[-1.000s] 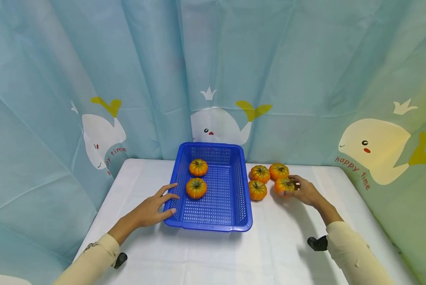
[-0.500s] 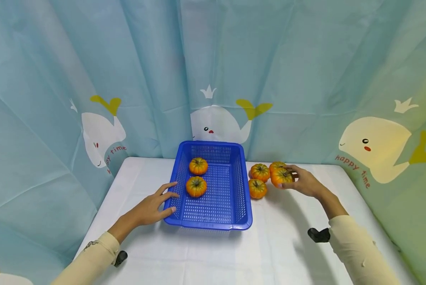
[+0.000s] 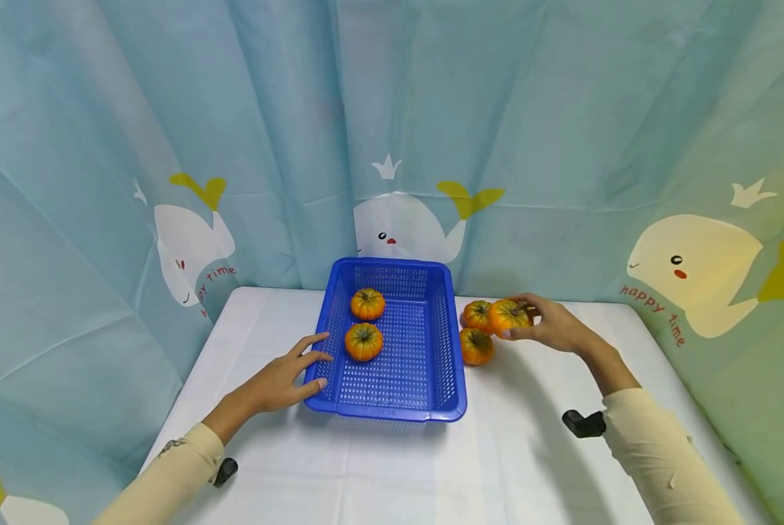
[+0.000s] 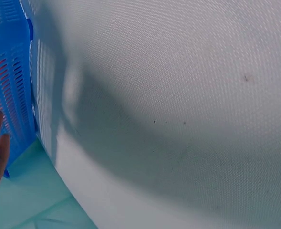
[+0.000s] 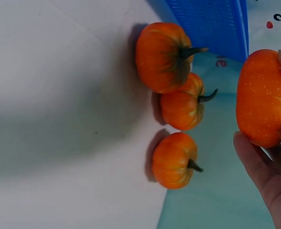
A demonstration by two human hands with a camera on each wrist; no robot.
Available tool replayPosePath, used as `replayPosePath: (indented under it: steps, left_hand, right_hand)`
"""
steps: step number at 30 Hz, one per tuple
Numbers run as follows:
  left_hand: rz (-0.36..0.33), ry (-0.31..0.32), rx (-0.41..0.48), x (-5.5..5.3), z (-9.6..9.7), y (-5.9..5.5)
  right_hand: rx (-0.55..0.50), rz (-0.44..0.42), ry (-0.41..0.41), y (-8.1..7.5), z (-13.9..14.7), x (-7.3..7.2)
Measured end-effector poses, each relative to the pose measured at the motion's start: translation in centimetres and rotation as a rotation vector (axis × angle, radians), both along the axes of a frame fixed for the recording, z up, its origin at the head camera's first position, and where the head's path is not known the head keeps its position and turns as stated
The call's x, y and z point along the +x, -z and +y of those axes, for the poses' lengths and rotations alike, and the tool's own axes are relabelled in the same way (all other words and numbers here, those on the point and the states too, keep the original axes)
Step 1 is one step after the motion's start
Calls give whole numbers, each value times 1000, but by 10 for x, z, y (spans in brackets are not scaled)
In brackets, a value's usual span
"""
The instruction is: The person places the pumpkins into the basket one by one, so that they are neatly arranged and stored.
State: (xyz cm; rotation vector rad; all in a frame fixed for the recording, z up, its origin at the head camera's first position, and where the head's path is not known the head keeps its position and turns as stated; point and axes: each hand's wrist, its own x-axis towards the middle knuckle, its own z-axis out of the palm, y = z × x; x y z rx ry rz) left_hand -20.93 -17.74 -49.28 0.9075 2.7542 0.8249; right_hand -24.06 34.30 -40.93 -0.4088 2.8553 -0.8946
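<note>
A small orange pumpkin [image 3: 505, 321] is held in my right hand [image 3: 556, 326], pinched between thumb and fingers and raised above the table. In the right wrist view this pumpkin [image 5: 259, 98] shows clear of three others [image 5: 159, 57] standing on the cloth with their stems up. The head view shows two of those, a rear pumpkin [image 3: 475, 316] and a front pumpkin [image 3: 475, 350]; the held one hides the third. My left hand [image 3: 280, 380] rests with spread fingers at the left rim of a blue plastic basket [image 3: 392, 413]. Inside it sit two pumpkins [image 3: 363, 343] along the left side.
A white cloth [image 3: 392, 474] covers the table. Behind it and at both sides hangs a light blue curtain [image 3: 562, 131] printed with whales. The basket's right wall stands close beside the loose pumpkins.
My right hand has lifted one pumpkin off the table and carried it slightly left and back, over the rear one. The left hand stays at the basket rim.
</note>
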Motion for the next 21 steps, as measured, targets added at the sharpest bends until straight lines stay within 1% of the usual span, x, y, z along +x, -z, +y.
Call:
replayPosePath:
  steps: [4, 11, 18, 21]
  left_hand:
    - [-7, -2, 2, 0, 0, 0]
    - [-2, 1, 5, 0, 0, 0]
    - [1, 2, -5, -1, 0, -1]
    - [-4, 1, -8, -1, 0, -1]
  right_hand:
    - [0, 13, -20, -5, -5, 0]
    - [-31, -20, -42, -13, -18, 0]
    - [-17, 18, -68, -18, -29, -2]
    - [-20, 12, -81, -19, -34, -3]
